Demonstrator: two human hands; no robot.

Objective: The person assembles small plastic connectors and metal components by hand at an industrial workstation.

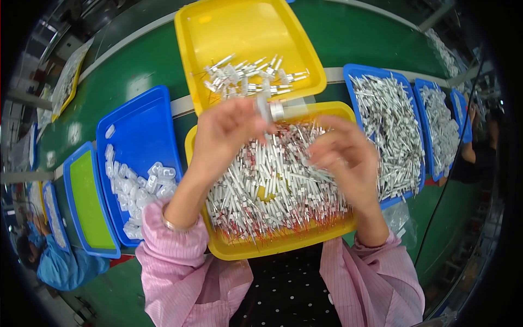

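Pink striped sleeves (169,267) are the closest thing to the lens, reaching over a yellow front tray (283,249) parked right up against the wearer's body. That tray is packed with thin white parts with red wires (272,169), mostly lying lengthwise, red ends bunched along the near edge; my guess is they're lined up that way so the wires don't snag. Left hand (226,128) has its fingers closed at the tips around a white-and-clear piece (267,110), held up over the far edge of the front tray, probably to keep it free of the pile. It's motion-blurred, so don't ask me for details. Right hand (346,155) hangs over the right side of the same tray, fingers loosely curled with a bit of a gap; can't tell if anything's pinched in there. Behind, a yellow back tray (239,32) holds a looser scatter of white parts. Left blue tray (147,120) has clear plastic pieces (131,188) heaped toward its near end, and the right blue tray (400,198) is loaded with slim whitish parts (389,136). Everything's fanned around the green table (136,68), I'd reckon so each tray stays within easy reach.
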